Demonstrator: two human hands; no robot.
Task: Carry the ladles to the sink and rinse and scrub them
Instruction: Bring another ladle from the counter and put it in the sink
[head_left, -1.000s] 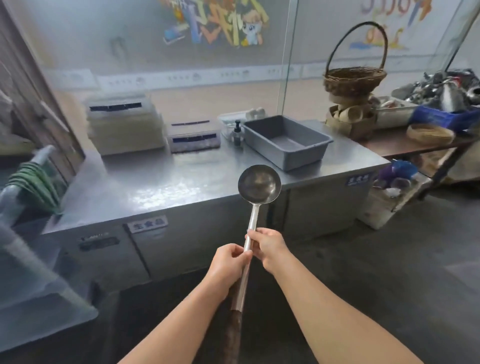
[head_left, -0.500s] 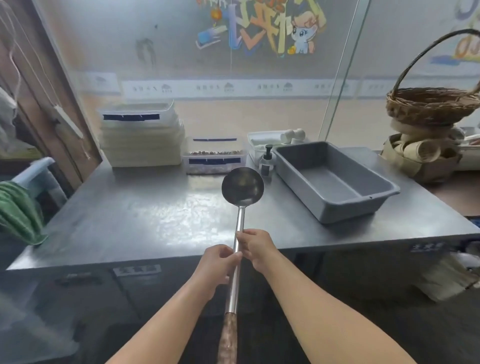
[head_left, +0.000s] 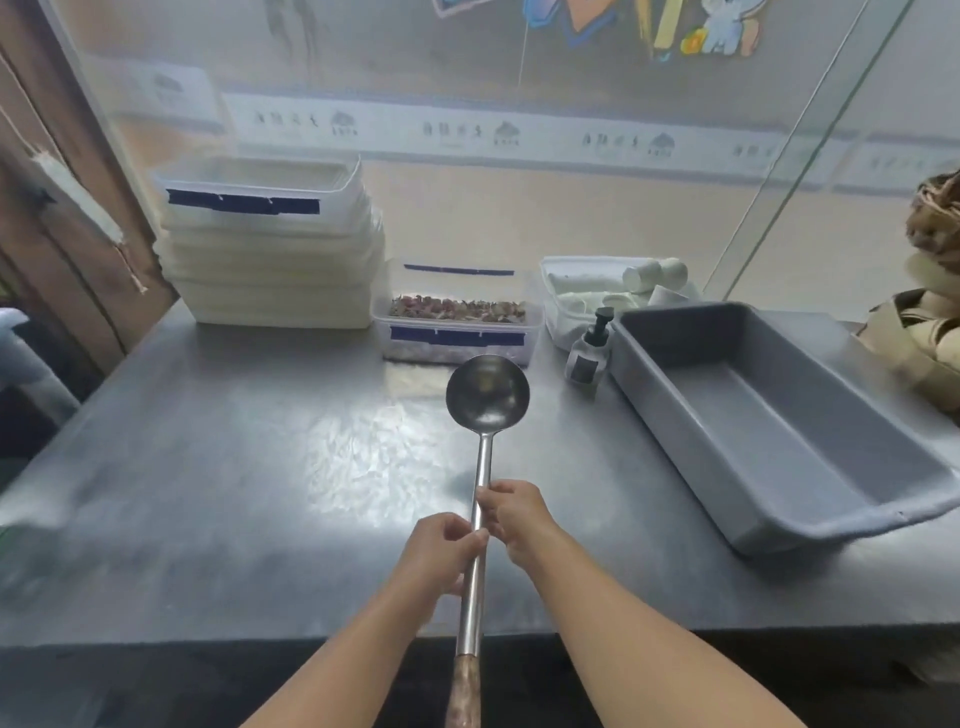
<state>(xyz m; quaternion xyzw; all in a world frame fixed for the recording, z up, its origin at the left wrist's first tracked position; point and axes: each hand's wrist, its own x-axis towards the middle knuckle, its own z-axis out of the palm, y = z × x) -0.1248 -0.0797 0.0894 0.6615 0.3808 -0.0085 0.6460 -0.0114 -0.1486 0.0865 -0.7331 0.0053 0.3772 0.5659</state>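
Note:
A long steel ladle (head_left: 487, 395) with a brown wooden grip at its near end points away from me over a steel counter (head_left: 218, 478). Its round bowl faces up above the counter's middle. My left hand (head_left: 441, 545) grips the shaft from the left. My right hand (head_left: 514, 514) grips it just ahead, from the right. Both hands are closed around the metal shaft, above the wooden grip. No sink is in view.
On the counter stand a grey plastic tub (head_left: 769, 426) at the right, a small pump bottle (head_left: 589, 353), a clear box of dried bits (head_left: 457, 317), a stack of white containers (head_left: 270, 244) and a box of white rolls (head_left: 613, 286). A glass pane rises behind.
I have come closer to the counter, which now fills the view. The ladle's bowl has moved from in front of the counter edge to over its top. Both hands keep their grip.

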